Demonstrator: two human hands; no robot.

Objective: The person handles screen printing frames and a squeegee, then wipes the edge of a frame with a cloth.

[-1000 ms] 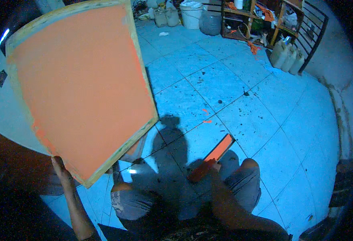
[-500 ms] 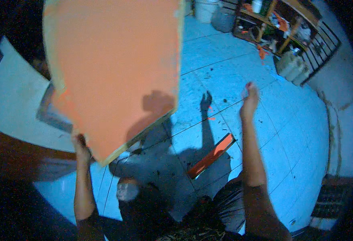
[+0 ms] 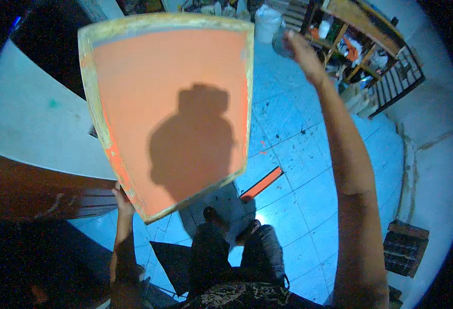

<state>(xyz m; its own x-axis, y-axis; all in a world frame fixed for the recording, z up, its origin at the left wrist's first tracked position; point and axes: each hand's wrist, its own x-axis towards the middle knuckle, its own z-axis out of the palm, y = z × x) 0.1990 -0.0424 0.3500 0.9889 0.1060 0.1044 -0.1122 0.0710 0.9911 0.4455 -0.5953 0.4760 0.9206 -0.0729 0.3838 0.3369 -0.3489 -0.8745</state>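
My left hand [image 3: 123, 201] grips the lower left edge of a large screen-printing frame [image 3: 133, 77] with a peach-orange face and pale, paint-smeared rim, held up in front of me. A head-shaped shadow falls on it. My right hand [image 3: 304, 54] is raised beyond the frame's upper right, empty, fingers extended and slightly curved. An orange, dark-edged bar [image 3: 262, 183], like a squeegee, lies on the tiled floor below, by my feet.
Wooden cubby shelving [image 3: 365, 23] with clutter, a white bucket [image 3: 267, 23], jugs [image 3: 353, 95] and a black metal rack [image 3: 401, 77] stand at the back right. A pale board or tabletop [image 3: 36, 113] is at left. A dark crate [image 3: 404, 250] sits by the right wall.
My right hand has let go of the orange bar and risen up and forward. My legs have straightened as I rose from crouching. The frame has shifted right with my left hand.
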